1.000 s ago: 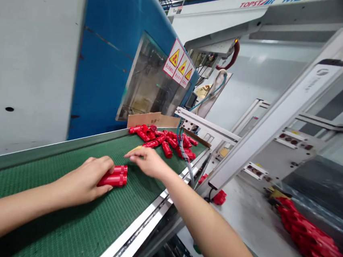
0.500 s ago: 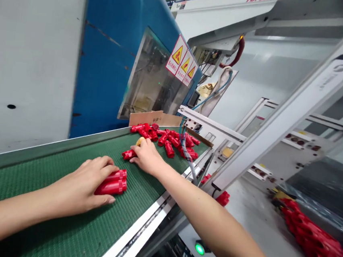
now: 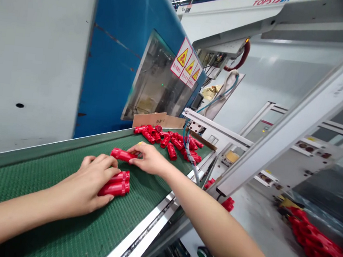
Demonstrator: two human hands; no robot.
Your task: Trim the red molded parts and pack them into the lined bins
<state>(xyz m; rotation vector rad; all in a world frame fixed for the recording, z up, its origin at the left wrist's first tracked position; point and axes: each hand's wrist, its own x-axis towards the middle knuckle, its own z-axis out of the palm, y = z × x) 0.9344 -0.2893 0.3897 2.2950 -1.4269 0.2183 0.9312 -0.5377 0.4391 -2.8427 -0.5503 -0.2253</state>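
Observation:
On the green conveyor belt (image 3: pixel 67 227), my left hand (image 3: pixel 90 185) is wrapped over two red plastic tubes (image 3: pixel 117 188) lying side by side. Their ribbed ends stick out to the right of my fingers, and the rest is hidden under the palm. My right hand (image 3: pixel 149 158) pinches the right end of another red tube (image 3: pixel 122 155), just beyond the left hand's fingertips. Something yellow shows at a finger of the right hand. Farther along the belt lies a loose pile of similar red tubes (image 3: pixel 171 150).
A cardboard strip (image 3: pixel 149 120) closes off the belt's far end. Along the right side run a metal rail (image 3: pixel 149 235) and a hanging clear hose (image 3: pixel 191 158). A slanted white post (image 3: pixel 294 112) rises at right. More red parts (image 3: pixel 315 243) lie at lower right, blurred.
My right hand has brought its red tube left and nearer, toward my left hand. The left hand keeps its grip on the two tubes. The green light at the bottom has gone dark.

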